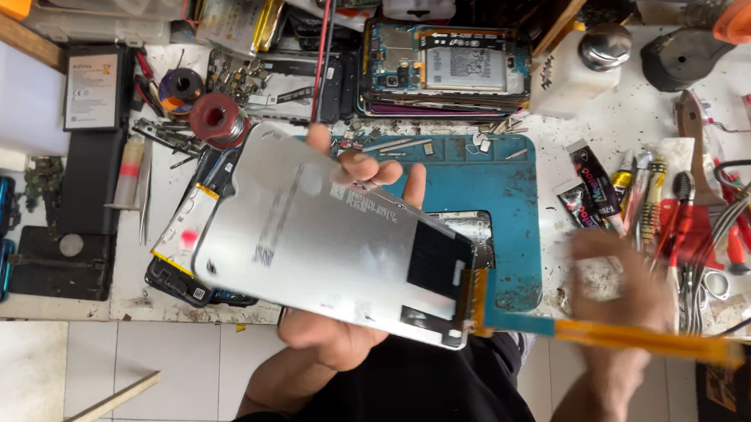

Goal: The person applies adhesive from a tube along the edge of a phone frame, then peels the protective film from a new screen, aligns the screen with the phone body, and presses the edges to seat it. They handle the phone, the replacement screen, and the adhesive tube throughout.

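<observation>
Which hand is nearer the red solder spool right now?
Left. The left hand, holding the silver display panel, has fingertips just right of the red solder spool. The blurred right hand is far off to its right.

Silver phone screen panel (322, 234), back up, tilted, orange flex cable (637, 338) trailing

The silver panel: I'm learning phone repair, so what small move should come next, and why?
Probably keep the silver panel steady in the left hand and ease the orange strip gently away with the right hand. The strip still joins the panel's corner, and the right hand is motion-blurred, so a hard tug could tear it.
</observation>
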Available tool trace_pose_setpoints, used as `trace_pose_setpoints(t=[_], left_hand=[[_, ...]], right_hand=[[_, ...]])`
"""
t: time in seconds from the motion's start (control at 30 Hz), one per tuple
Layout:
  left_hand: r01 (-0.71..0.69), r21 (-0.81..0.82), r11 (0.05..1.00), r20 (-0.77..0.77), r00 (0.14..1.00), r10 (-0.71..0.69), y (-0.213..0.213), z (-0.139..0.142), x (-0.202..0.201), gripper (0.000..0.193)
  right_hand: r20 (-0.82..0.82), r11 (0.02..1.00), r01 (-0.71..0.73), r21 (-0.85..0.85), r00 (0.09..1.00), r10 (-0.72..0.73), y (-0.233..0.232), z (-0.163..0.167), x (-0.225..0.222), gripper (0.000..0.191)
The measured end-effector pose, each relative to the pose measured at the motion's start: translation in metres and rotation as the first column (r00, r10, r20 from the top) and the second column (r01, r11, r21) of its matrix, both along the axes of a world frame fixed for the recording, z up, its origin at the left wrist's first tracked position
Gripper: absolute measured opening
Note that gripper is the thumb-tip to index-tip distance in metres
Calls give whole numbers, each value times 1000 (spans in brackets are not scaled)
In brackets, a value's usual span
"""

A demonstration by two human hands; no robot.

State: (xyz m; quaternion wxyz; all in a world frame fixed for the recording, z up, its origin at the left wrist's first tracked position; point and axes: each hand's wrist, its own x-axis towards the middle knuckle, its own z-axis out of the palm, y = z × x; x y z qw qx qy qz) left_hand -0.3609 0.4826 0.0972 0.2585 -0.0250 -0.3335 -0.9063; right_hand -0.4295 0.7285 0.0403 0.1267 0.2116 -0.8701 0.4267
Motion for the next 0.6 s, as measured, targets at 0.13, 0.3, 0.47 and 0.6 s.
trace_pose_setpoints(t=[0.13, 0.3, 0.47, 0.6], left_hand=[[32, -13, 999, -58, 998, -33, 23, 3, -3, 130], [189, 30, 981, -53, 981, -188, 49, 4, -3, 124], [216, 36, 976, -85, 973, -212, 68, -16, 5, 118], [245, -92, 965, 15, 969, -245, 65, -30, 18, 110]], right_hand=[[543, 833, -78, -548, 724, 425, -3, -54, 47, 51], [516, 404, 322, -856, 567, 642, -23, -74, 87, 60], [333, 425, 123, -897, 822, 463, -44, -14, 84, 89], [180, 487, -18, -873, 917, 356, -61, 14, 60, 114]])
